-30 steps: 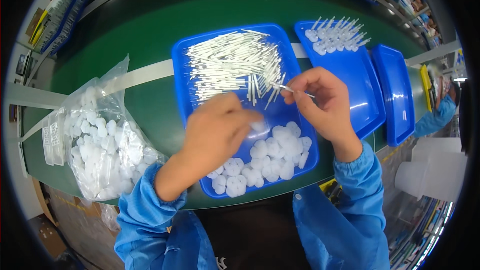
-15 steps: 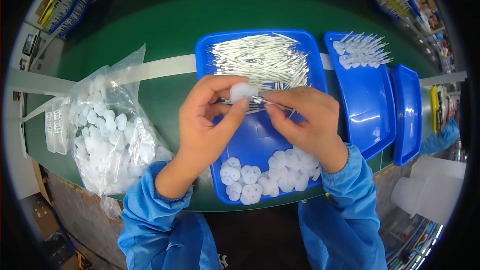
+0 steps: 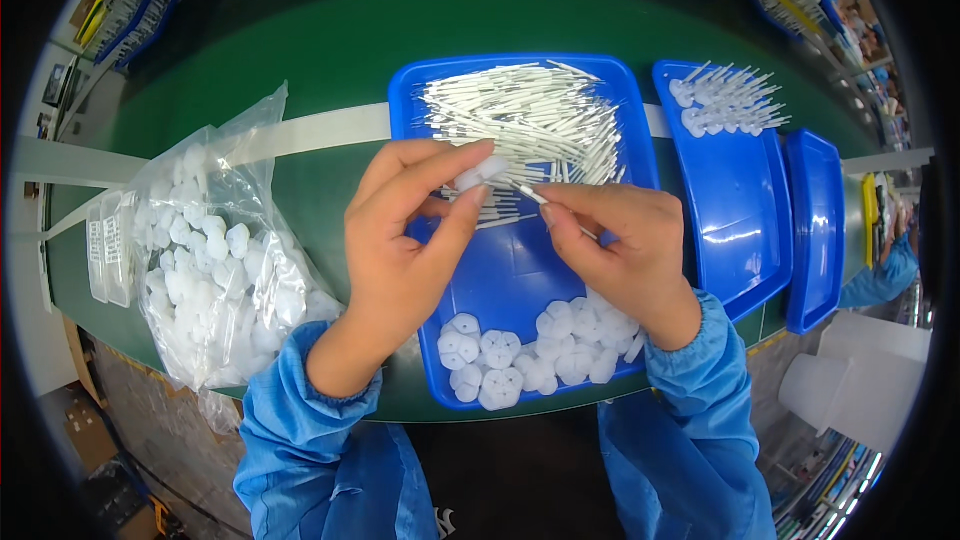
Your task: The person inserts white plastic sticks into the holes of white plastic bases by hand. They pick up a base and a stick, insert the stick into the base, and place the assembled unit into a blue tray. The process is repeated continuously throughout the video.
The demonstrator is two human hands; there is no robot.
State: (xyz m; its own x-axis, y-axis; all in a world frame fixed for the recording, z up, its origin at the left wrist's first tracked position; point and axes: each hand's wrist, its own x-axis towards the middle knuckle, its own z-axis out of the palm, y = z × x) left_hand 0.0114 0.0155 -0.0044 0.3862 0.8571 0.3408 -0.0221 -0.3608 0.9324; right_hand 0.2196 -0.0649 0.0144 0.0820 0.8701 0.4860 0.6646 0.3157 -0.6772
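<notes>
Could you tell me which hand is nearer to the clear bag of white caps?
Left. The left hand is just right of the clear bag; the right hand lies farther right, beyond it.

Three blue trays sitting on the belt, two hands working, one clear bag of caps, white sticks lying uncountable, a dozen-odd loose caps.

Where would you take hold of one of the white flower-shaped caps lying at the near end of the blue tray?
Take a white cap by its scalloped rim, pinching opposite edges from above. The caps lie flat and overlap on the blue tray floor, so only rims are free. The left hand holds another cap the same way, thumb and forefinger across it, while the right hand brings a thin white stick to it.
</notes>
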